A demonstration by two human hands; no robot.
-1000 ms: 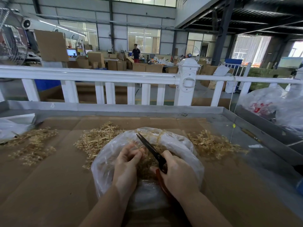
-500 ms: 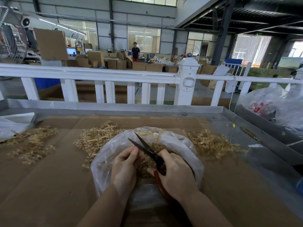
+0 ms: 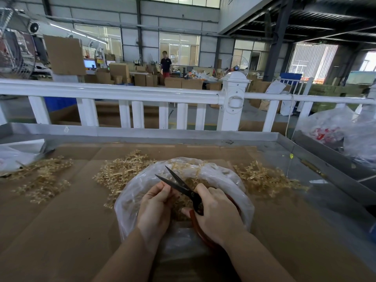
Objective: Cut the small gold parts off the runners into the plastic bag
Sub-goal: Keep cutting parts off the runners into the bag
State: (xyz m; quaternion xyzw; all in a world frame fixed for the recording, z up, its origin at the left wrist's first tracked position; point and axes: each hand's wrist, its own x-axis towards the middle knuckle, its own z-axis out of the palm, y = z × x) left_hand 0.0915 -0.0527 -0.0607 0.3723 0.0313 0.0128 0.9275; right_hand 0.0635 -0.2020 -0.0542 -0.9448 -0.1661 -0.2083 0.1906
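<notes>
head view, frame centre: left hand (image 3: 155, 202) pinches a runner over the bag (image 3: 230, 181), right hand (image 3: 215, 214) grips spread scissors (image 3: 179, 185); next, snip.

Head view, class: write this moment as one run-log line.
stage: cutting | right hand: grips scissors, blades open | left hand: pinches something small at blades | plastic bag: open beneath | gold runners: piled behind

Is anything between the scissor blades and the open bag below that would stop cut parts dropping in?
Nothing visible. The scissors, gripped by the right hand, gape directly over the plastic bag, beside the left hand.
</notes>
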